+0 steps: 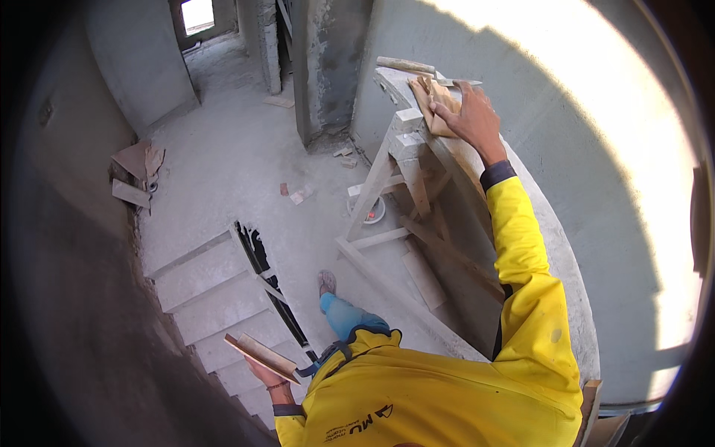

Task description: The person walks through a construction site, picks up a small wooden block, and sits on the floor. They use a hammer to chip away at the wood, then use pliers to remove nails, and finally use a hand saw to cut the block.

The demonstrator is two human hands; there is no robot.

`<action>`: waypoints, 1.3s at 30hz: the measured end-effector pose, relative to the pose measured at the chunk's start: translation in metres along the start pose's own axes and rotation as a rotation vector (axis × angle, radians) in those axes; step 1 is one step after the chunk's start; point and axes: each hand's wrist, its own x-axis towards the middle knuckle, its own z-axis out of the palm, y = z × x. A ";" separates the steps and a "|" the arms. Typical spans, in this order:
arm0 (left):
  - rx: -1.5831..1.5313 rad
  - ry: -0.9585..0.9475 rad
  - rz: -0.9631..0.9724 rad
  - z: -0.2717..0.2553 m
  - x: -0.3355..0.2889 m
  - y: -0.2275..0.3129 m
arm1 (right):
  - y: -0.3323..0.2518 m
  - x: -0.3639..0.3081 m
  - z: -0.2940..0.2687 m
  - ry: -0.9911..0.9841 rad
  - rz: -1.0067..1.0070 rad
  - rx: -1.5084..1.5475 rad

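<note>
My right hand (pixel 478 121) reaches far out over a pale, dusty plank (pixel 547 216). Its thumb and forefinger are apart, and the thumb lies against a crumpled piece of brown paper (pixel 432 104). Beside the fingertips is a thin, pointed grey piece (pixel 463 82), its other end hidden by the paper. A short pale bar (pixel 406 65) lies at the plank's far end. Low on the left, my left hand (pixel 262 372) grips a flat wooden board (pixel 264 357) from below, tilted, with part of the fingers hidden behind it.
Wooden trestle legs (pixel 372 186) hold up the plank, with a white bucket (pixel 376 211) among them. Steps (pixel 216 287) descend at left beside a black-wrapped rail (pixel 257 257). Rubble (pixel 138 167) lies by the left wall. A curved plastered wall (pixel 596 149) stands along the right.
</note>
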 end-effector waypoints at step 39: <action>0.678 -2.003 0.129 0.718 0.135 0.131 | -0.013 0.136 0.048 -0.618 0.386 -0.474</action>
